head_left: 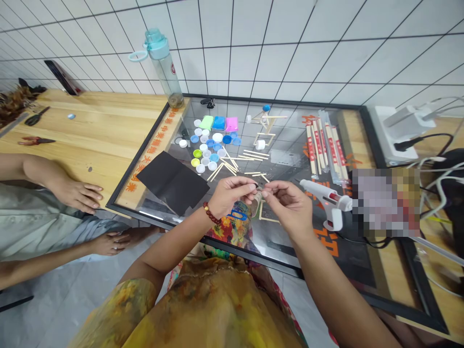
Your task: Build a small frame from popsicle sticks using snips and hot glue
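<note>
Co-worker's hands: at the far left, one hand (78,193) lies flat on the wooden tabletop (108,121) and the other (108,242) rests lower, on a lap.
Scissors: a dark pair (36,116) and a red-handled pair (35,141) lie on the wood, well away from the work.
Water bottle: a clear bottle with a teal lid (163,67) stands upright at the far corner of the glass panel (290,246).
Black sheet: a folded dark sheet (173,181) lies flat on the glass, left of the hands.
Bottle caps: white, blue and yellow-green caps (206,150) are clustered beyond the sheet, with green, blue and pink clay blocks (219,123) just behind them.
Wooden sticks: loose sticks (235,162) are scattered beside the caps, and a small stick frame (264,128) stands farther back.
Left hand: the left hand (232,193), with a red bead bracelet (212,214) at the wrist, has thumb and fingers pinched narrow on the small piece.
Small piece: the small piece (258,186) is held between both hands above the glass, near the front edge; it is too small to identify.
Right hand: the right hand (290,205) pinches the same piece from the other side, its fingertips meeting the left's.
Glue gun: a white glue gun (326,195) rests on the glass just right of the right hand.
Chopstick packets: wrapped chopsticks (322,150) lie in a row behind the gun.
Power strip: a white power strip (398,130) sits at the far right with cables.
</note>
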A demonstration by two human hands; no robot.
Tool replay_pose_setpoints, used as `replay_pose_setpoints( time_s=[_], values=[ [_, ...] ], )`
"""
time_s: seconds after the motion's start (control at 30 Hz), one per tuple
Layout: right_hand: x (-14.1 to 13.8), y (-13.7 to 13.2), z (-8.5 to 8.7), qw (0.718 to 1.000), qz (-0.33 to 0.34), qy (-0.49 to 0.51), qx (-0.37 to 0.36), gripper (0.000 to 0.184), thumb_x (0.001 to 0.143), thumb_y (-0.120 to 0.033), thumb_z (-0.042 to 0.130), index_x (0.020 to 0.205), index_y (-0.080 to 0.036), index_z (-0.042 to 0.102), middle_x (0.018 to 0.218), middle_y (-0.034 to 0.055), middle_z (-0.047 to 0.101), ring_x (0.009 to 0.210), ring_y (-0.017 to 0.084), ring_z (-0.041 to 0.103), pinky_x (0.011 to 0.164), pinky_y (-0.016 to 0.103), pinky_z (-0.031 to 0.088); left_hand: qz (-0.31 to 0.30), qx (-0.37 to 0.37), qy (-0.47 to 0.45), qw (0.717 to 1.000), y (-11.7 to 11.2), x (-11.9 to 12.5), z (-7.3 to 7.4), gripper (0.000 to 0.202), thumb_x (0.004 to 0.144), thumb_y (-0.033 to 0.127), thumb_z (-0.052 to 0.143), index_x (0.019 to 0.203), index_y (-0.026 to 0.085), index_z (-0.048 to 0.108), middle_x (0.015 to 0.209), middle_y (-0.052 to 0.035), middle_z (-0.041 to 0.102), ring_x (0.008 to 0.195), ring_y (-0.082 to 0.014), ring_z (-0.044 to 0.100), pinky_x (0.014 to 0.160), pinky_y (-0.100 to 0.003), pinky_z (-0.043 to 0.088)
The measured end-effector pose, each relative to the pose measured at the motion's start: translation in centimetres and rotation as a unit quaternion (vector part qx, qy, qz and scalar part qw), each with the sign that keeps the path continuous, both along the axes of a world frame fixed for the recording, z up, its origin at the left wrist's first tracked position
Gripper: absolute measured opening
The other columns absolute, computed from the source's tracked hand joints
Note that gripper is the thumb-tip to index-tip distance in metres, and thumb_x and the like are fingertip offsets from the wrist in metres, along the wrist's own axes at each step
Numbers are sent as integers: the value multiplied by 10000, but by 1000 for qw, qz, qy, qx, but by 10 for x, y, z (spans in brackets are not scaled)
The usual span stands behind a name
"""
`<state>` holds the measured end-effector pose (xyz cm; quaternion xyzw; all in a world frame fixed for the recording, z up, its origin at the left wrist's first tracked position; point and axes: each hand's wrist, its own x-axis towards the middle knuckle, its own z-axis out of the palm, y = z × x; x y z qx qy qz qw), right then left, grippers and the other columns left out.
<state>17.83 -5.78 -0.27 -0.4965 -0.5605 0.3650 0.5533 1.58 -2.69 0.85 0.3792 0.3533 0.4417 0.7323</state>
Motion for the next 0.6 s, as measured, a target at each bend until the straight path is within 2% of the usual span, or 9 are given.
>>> replay_pose_setpoints(
  time_s=[0.1, 0.27, 0.43, 0.6],
  values=[
    [-1, -1, -1, 999, 2, -36, 2, 156, 790, -294, 691, 922, -212, 676, 795, 9, 669, 682, 127, 589, 666, 284, 503, -12, -24, -29, 999, 2, -1, 0, 290, 666, 324, 786, 859, 126, 697, 698, -17, 653, 557, -70, 576, 519, -200, 463],
    [-4, -1, -1, 999, 22, -31, -19, 115, 809, -303, 673, 877, -211, 691, 797, 6, 692, 674, 121, 593, 648, 269, 487, -9, 3, -11, 1000, 1, -1, -1, 294, 677, 340, 775, 876, 135, 707, 664, 2, 623, 540, -63, 543, 526, -208, 453],
    [-5, 1, -4, 998, 35, 28, -40, 96, 798, -302, 692, 863, -231, 705, 779, -12, 691, 690, 117, 601, 658, 253, 483, -2, 90, 48, 995, -2, 1, 0, 289, 721, 375, 740, 880, 135, 717, 615, 9, 613, 513, -61, 536, 541, -214, 464],
    [-6, 1, -4, 990, 33, 112, -85, 114, 769, -329, 719, 819, -228, 711, 744, -16, 672, 673, 113, 586, 658, 246, 476, 19, 201, 95, 975, -3, 3, -1, 256, 716, 337, 750, 879, 141, 721, 756, -26, 656, 548, -65, 566, 539, -209, 479]
  ],
)
